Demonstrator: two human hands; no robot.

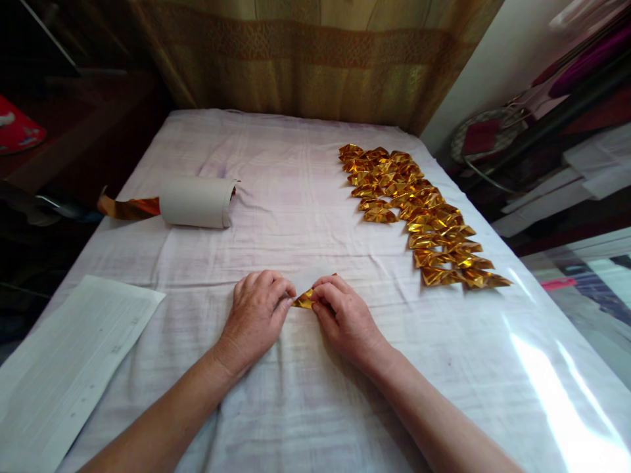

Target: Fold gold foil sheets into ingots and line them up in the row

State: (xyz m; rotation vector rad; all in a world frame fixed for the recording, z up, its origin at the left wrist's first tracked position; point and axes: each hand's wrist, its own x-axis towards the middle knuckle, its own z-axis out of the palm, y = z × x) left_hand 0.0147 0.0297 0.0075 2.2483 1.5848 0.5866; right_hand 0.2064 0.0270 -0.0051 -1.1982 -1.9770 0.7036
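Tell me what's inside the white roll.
An orange-gold strip sticks out of the left end of the white roll, and a little dark orange shows at the right end. Whatever lies between is covered by the roll's wall.

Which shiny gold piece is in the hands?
The gold piece between the left hand and right hand; the other gold pieces lie untouched, clustered farther right.

patterned curtain [315, 59], back | pale wall [488, 72], right | red object [20, 128], left | purple cloth [586, 71], upper right
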